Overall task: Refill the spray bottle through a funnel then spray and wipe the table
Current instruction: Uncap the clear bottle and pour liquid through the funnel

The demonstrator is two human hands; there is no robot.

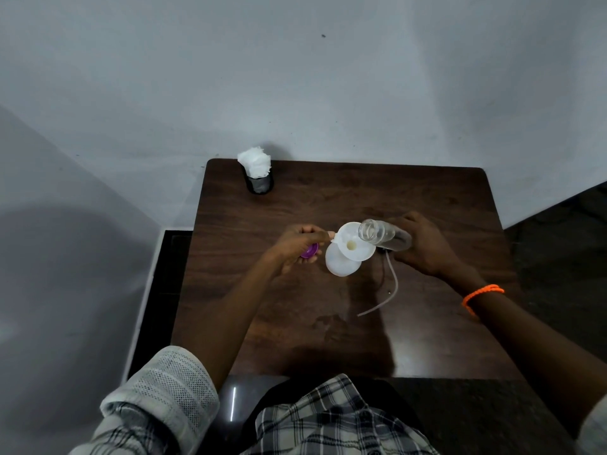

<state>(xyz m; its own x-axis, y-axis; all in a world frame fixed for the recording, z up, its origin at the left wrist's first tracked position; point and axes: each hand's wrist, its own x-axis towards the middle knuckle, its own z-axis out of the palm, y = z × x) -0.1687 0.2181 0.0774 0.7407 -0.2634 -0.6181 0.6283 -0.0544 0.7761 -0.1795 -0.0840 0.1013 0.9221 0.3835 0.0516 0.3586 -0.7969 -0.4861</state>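
Nearest on the dark brown wooden table (pixel 295 323) lies a thin clear plastic dip tube (pixel 392 284), curving toward the front edge; the spray head it belongs to is hidden behind the right hand. Beyond it, the right hand (pixel 423 247) has its fingers wrapped round a clear plastic refill bottle (pixel 384 238), tipped almost flat with its open mouth over a white plastic funnel (pixel 353 246). The funnel sits in the translucent white spray bottle (pixel 341 262), which stands mid-table. The left hand (pixel 295 244) pinches the funnel's rim tab between thumb and fingertips, with a purple plastic cap (pixel 310 251) under its palm. The spray bottle looks light and easy to tip, thin-walled and likely slick when wet, so the body below the funnel seems the safer place to hold. At the far left corner stands a black mesh holder of white paper tissues (pixel 256 172)
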